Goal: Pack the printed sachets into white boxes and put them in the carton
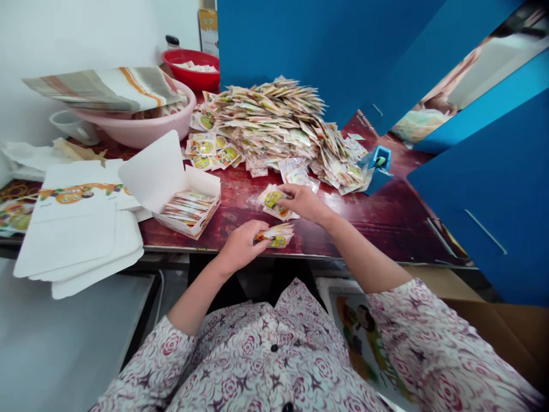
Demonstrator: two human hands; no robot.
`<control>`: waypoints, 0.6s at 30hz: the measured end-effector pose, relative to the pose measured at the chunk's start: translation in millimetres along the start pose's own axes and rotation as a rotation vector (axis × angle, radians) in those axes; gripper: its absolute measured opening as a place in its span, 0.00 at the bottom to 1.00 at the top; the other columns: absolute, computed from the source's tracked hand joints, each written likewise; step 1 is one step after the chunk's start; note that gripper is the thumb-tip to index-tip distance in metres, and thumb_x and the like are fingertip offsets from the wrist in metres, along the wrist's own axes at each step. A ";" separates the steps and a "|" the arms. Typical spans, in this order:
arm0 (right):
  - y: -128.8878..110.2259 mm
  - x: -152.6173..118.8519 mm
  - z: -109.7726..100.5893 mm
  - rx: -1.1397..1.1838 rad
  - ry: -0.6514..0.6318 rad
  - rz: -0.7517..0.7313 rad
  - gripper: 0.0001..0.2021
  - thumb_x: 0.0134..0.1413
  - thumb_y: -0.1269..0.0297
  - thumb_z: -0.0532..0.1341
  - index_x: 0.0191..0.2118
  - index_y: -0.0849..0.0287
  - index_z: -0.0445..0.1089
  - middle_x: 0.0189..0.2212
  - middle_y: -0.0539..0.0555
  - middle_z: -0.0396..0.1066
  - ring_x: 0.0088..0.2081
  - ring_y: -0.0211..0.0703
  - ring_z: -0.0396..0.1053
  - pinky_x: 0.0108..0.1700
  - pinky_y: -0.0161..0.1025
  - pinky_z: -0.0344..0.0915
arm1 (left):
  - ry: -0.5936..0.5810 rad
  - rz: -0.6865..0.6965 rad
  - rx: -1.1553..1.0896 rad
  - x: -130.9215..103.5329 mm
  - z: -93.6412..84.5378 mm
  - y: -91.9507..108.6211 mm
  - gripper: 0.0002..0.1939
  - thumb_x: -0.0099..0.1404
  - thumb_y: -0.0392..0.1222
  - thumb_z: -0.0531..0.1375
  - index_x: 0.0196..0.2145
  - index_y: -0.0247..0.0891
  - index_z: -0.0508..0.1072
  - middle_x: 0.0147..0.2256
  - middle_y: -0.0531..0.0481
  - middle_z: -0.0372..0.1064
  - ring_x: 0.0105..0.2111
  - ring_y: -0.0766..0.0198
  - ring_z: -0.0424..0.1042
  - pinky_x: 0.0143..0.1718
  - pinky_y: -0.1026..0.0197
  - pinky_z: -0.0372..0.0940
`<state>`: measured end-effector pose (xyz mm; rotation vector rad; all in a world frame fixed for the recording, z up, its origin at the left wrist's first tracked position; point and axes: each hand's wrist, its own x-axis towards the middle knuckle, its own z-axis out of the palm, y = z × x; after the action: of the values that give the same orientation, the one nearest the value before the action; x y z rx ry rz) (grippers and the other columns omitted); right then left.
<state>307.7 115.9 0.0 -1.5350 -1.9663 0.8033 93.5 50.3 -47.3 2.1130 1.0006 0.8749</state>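
Observation:
My left hand (pixel 243 245) is closed round a small stack of printed sachets (pixel 279 235) at the table's front edge. Just beyond it, my right hand (pixel 303 201) pinches a flat sachet (pixel 273 200) with a yellow-green print, low over the tabletop. Left of my hands stands a white box (pixel 210 184) with its lid up, holding a row of sachets (pixel 189 207) on edge. A large heap of the same sachets (pixel 274 123) lies behind my hands, with several loose ones (pixel 214 150) spread at its left side.
Flattened white cartons (pixel 77 229) are stacked at the left, overhanging the table edge. Behind them are a pink basin (pixel 141 129) with a striped cloth (pixel 115 86) over it, a white mug (pixel 75 127) and a red basin (pixel 191 66). A blue container (pixel 377 169) stands right of the heap, near blue panels (pixel 484 217).

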 end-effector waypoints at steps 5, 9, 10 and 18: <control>-19.2 -37.7 10.7 -0.096 -0.219 -0.089 0.10 0.58 0.69 0.60 0.39 0.50 0.79 0.38 0.49 0.78 0.41 0.40 0.73 0.49 0.38 0.66 | 0.093 0.152 0.074 -1.3 1.9 -4.7 0.05 0.62 0.35 0.64 0.37 0.37 0.74 0.72 0.37 0.41 0.71 0.45 0.47 0.66 0.39 0.55; -24.4 -48.8 16.0 0.053 -0.279 -0.123 0.11 0.62 0.61 0.58 0.40 0.53 0.78 0.37 0.50 0.78 0.39 0.39 0.73 0.45 0.36 0.67 | 0.020 0.174 0.013 -1.5 0.5 -5.4 0.04 0.62 0.34 0.63 0.36 0.38 0.72 0.67 0.37 0.55 0.66 0.50 0.59 0.63 0.45 0.61; -23.2 -47.5 14.1 0.073 -0.291 -0.091 0.12 0.62 0.59 0.57 0.38 0.54 0.78 0.36 0.49 0.78 0.38 0.39 0.73 0.44 0.35 0.67 | 0.004 0.176 -0.005 -1.3 0.1 -5.1 0.04 0.62 0.34 0.63 0.36 0.38 0.72 0.63 0.38 0.62 0.62 0.52 0.65 0.61 0.47 0.64; 0.9 -3.4 -4.1 -0.631 0.008 0.226 0.20 0.64 0.52 0.58 0.49 0.64 0.75 0.45 0.63 0.78 0.47 0.54 0.74 0.47 0.41 0.65 | 0.034 0.153 -0.010 -1.8 2.7 -4.4 0.06 0.63 0.35 0.62 0.39 0.39 0.73 0.45 0.45 0.72 0.48 0.57 0.74 0.51 0.51 0.71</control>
<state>312.0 113.4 2.0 -2.1344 -2.1866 0.2500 93.0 50.4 -52.8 2.1953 0.8586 0.9907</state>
